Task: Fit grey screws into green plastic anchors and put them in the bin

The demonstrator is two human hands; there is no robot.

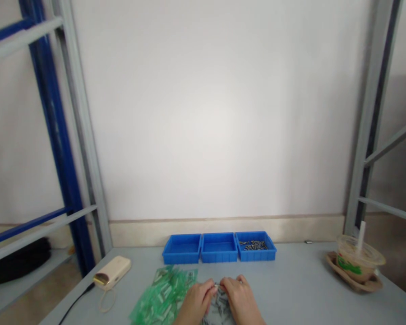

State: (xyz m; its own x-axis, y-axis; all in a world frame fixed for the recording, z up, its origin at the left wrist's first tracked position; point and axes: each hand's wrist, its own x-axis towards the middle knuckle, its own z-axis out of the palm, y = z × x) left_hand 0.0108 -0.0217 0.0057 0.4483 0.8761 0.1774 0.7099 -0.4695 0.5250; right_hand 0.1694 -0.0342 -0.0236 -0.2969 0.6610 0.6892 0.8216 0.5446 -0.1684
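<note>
**a:** what are you getting on your end?

**b:** i'm on the head cam feed. left hand (199,297) and right hand (239,295) are down at the bottom of the view, fingers curled in, fingertips almost meeting over a tiny pale bit (216,285).

**a:** so are they gripping it?

**b:** honestly can't tell for either hand. it's right at the fingertips, too small and blurry for me to say who's got it.

**a:** and what's under that?

**b:** a bunch of small grey pieces (220,307) on the grey table (297,289), in the gap between the hands. green plastic packaging (162,295) lies just beside the left hand, with little things showing through.

**a:** any trays?

**b:** three blue ones in a row behind the hands. left tray (181,259) and middle tray (219,257) just show me blue floor, right tray (257,256) has loose metal parts (255,245) in it. way off to the left there's a cream gadget (117,271) near a black cable (77,300), and far right a cup with a straw (357,257) sits in a brown holder (355,284).
</note>
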